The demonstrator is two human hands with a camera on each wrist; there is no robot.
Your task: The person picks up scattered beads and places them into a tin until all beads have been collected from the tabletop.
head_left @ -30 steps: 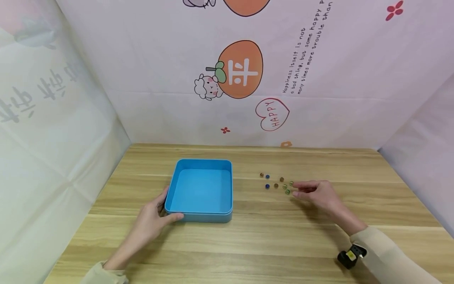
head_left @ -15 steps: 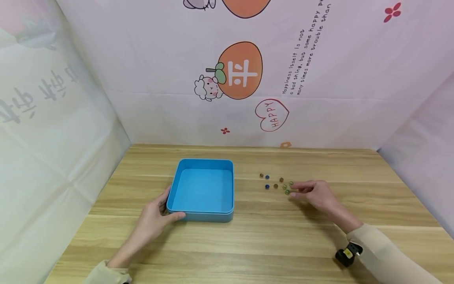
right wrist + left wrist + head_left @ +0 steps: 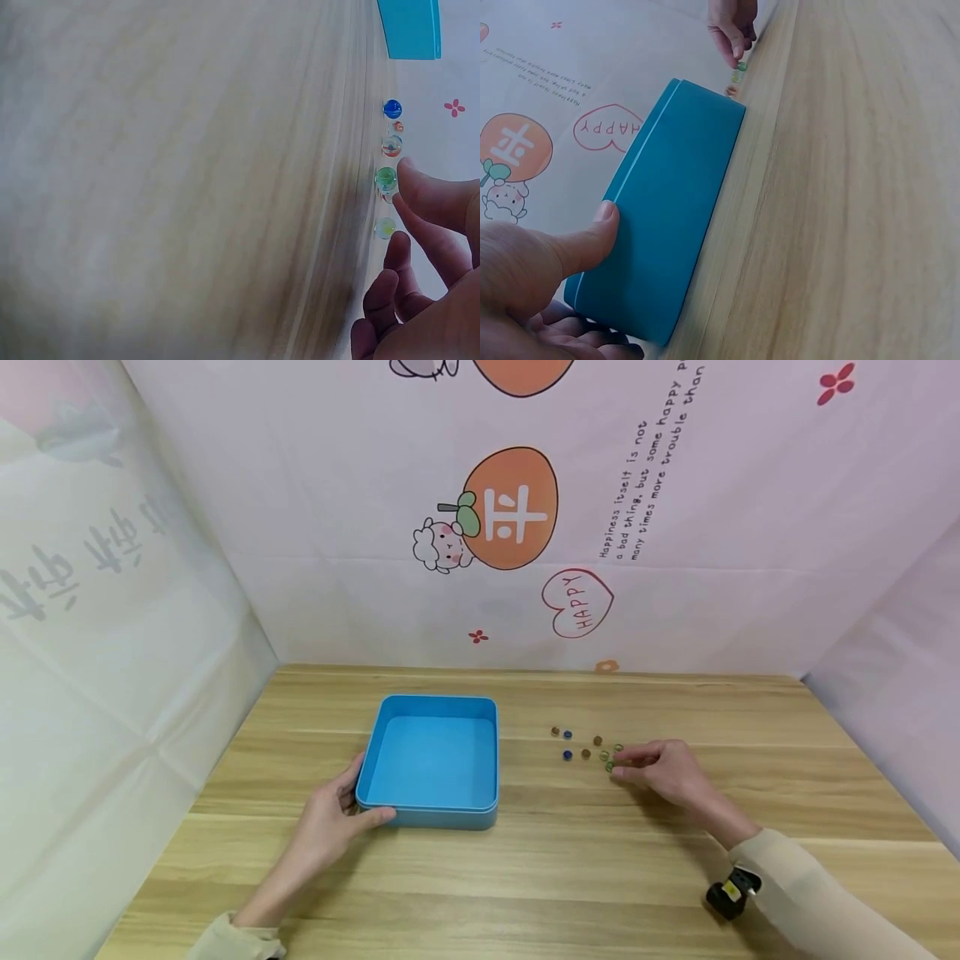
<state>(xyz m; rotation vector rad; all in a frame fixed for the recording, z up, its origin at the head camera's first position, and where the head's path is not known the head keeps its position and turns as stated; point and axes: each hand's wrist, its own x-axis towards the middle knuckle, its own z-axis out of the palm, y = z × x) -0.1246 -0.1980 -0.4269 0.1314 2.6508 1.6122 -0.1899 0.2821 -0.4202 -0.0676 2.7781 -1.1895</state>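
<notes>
Here I have the left hand (image 3: 324, 827) gripping the blue box (image 3: 450, 819) at its near-left corner, right hand (image 3: 667, 772) thumb and forefinger parted beside a green marble (image 3: 385, 178) on the table (image 3: 525, 893), contact unclear from my feed.

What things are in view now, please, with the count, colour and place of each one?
Square open box: one, blue, left of centre on the table
Blue marbles: two, blue, right of the box
Brownish marbles: three, brown-orange, among the others
Greenish marbles: three, clear green, nearest the right hand
Table: one, wood-toned, under everything
Printed sheeting: number of pieces unclear, white, behind and beside the table
Black wrist device: one clearly seen, black, at the right cuff
Sleeves: two, beige, on the forearms
Hands: two, bare; left hand gripping the box's near left corner, right hand beside the marbles
</notes>
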